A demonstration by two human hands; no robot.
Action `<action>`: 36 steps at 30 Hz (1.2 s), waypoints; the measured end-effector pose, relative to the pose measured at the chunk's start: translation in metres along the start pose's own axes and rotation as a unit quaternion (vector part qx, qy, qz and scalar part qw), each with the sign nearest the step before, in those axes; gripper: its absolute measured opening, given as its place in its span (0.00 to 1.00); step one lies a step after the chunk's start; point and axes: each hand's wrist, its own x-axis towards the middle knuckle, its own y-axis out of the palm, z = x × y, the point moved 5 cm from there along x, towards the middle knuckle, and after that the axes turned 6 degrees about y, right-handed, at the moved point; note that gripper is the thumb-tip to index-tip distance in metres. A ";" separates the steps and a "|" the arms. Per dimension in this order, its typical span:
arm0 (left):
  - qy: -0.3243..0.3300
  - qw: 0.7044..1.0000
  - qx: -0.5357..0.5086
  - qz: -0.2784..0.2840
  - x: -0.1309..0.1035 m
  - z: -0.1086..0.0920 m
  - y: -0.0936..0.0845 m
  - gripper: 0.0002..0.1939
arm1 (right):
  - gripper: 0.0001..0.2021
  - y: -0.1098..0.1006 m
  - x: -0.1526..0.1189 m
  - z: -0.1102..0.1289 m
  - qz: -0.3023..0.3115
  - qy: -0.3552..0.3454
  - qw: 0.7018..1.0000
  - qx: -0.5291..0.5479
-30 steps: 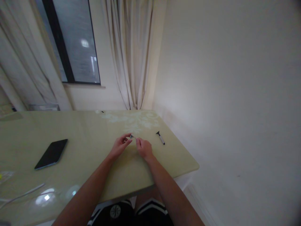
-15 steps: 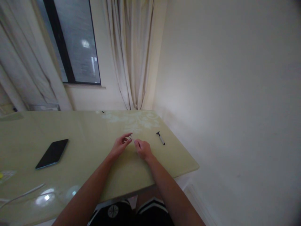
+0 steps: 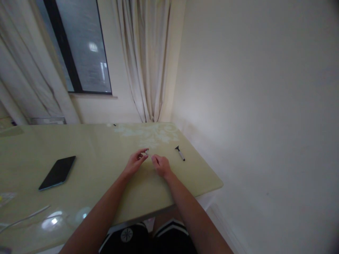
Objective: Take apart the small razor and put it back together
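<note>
Above the pale green table, my left hand pinches a small light object with a dark part between thumb and fingertips. Close on its right, my right hand is closed, its thumb on top, around the other end of what looks like the same thin light piece. The object is too small to name. The hands are a little apart. To the right of my right hand lies a razor-like tool with a black head and grey handle.
A black tablet lies on the left of the table. A white cable and a clear plastic packet are at the near left. A small dark item sits at the far edge. A wall rises along the right side.
The view has shifted slightly. Both hands keep nearly the same pose around the small object; nothing else has visibly moved.
</note>
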 end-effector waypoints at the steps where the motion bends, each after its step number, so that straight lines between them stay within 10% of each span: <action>1: -0.001 1.000 0.001 0.008 0.000 0.000 0.001 0.31 | 0.21 0.001 0.000 0.001 0.002 -0.002 1.000 -0.003; 36: -0.030 0.999 0.019 0.008 -0.001 0.007 -0.001 0.34 | 0.22 -0.002 0.002 -0.001 0.006 0.028 1.000 0.001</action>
